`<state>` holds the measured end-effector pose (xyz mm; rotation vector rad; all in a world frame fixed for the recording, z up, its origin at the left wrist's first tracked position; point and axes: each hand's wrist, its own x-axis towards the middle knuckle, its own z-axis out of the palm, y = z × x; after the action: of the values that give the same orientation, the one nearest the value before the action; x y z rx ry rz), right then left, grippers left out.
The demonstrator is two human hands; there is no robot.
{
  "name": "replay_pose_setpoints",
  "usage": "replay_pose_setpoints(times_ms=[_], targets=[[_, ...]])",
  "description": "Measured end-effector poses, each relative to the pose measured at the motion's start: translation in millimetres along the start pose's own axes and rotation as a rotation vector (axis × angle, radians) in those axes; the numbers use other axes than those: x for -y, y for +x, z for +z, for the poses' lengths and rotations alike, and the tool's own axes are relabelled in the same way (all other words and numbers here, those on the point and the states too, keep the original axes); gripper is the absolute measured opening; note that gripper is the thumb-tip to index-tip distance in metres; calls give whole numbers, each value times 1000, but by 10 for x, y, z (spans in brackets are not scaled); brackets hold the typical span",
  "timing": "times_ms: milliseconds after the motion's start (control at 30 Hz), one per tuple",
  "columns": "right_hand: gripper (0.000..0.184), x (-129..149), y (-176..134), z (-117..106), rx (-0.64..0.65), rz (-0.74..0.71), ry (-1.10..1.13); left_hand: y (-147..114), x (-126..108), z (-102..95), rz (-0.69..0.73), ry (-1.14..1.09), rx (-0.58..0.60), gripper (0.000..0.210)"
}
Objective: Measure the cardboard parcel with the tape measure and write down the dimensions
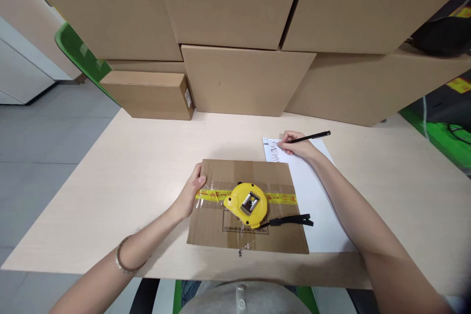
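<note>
In the head view, my right hand (296, 144) is closed around a black pen (312, 136), its tip end down at a white sheet of paper (312, 201). Several short lines of dark handwriting run along the sheet's upper left. My left hand (192, 189) grips the left edge of a flat cardboard box (209, 225), thumb on top and fingers partly hidden. Yellow printed tape crosses that box, which overlaps part of the paper. On top of it lies a yellow tape measure (257, 201) with a black wrist strap (290, 220) reaching past the box's right side.
Large cardboard boxes (243, 81) are stacked along the back of the pale table (147, 157). A smaller closed box (158, 100) stands at the back left, beside a green panel (79, 51). Dark items and a cable sit beyond the right edge.
</note>
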<state>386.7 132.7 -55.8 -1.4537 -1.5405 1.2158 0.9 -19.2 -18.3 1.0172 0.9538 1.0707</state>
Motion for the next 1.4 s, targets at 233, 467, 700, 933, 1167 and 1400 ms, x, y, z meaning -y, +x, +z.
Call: replay_pose_setpoints(times_ms=[233,467,700,933,1167,1400], targets=[[39,18,-12,11,-23,0,-22,5,-7,-30,17,60,26,48],[24,21,-9,29,-8,115,-208,-4,-39,-29,26,89,54,45],[35,298,-200,-70,3,189,-475,-4,-34,-44,35,125,55,56],[48,587,-661,-59,69,376,-912,-10,-53,-126,206,366,20,59],[55,1163,-1171,298,-138,216,-1147,29,-30,-159,300,420,83,51],[76,1623,-1765,1006,22,-666,-959,41,33,-172,252,340,73,71]])
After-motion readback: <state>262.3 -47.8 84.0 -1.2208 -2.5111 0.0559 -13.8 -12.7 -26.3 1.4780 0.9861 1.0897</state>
